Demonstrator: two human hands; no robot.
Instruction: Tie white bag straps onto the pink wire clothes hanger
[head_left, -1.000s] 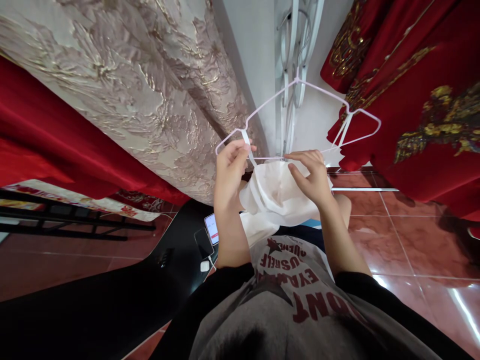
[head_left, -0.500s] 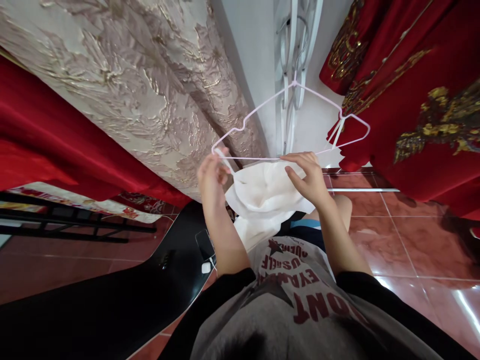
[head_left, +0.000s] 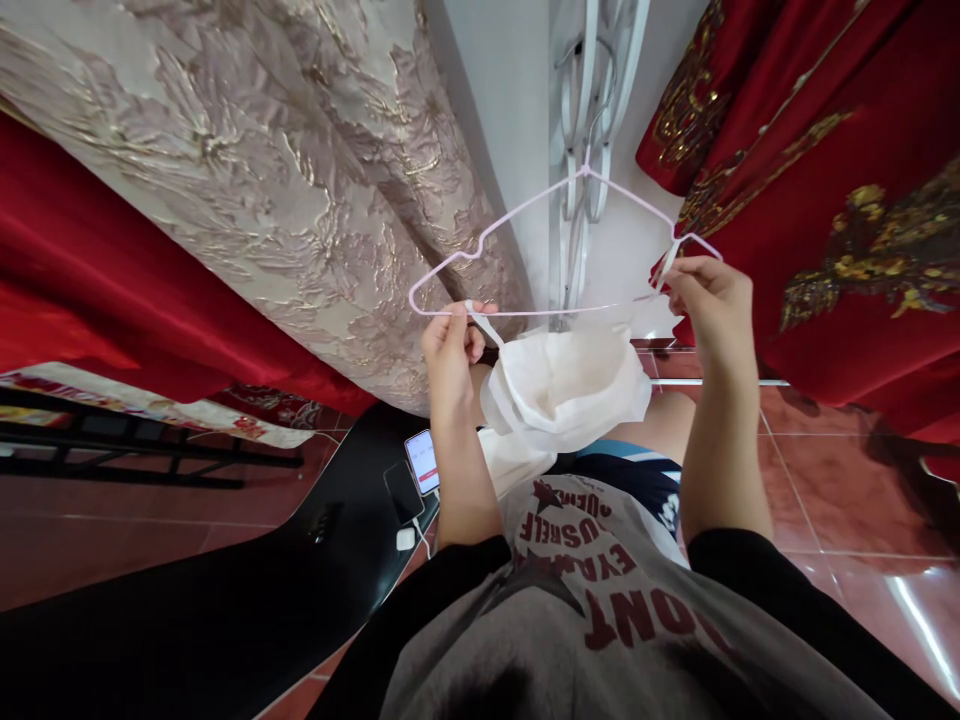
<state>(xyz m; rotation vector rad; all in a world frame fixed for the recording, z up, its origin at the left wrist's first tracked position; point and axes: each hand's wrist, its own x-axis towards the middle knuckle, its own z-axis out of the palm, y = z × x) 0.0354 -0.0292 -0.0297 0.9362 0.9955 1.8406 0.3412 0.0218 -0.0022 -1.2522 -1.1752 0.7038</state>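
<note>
A pale pink clothes hanger (head_left: 525, 205) hangs by its hook from a white metal rack. Below its bottom bar is a white garment (head_left: 574, 375) with thin straps, its top edge gaping and its lower part lying over the lap. My left hand (head_left: 454, 350) is closed at the bar's left part, pinching the left strap (head_left: 486, 325); fingertips reach behind the bar. At the hanger's right shoulder, the right strap (head_left: 667, 262) is looped over the notch. My right hand (head_left: 709, 300) pinches that strap between thumb and fingers.
Cream brocade cloth (head_left: 315, 180) hangs on the left, and red gold-embroidered garments (head_left: 840, 200) hang on the right. The white rack (head_left: 574, 120) stands against the wall. A black bench (head_left: 300, 560) at lower left bears two phones (head_left: 403, 493) and a white charger (head_left: 405, 539).
My right hand has moved right and up from the bar's middle to the right strap. My left hand has shifted right along the bar with the left strap. The garment has moved slightly right.
</note>
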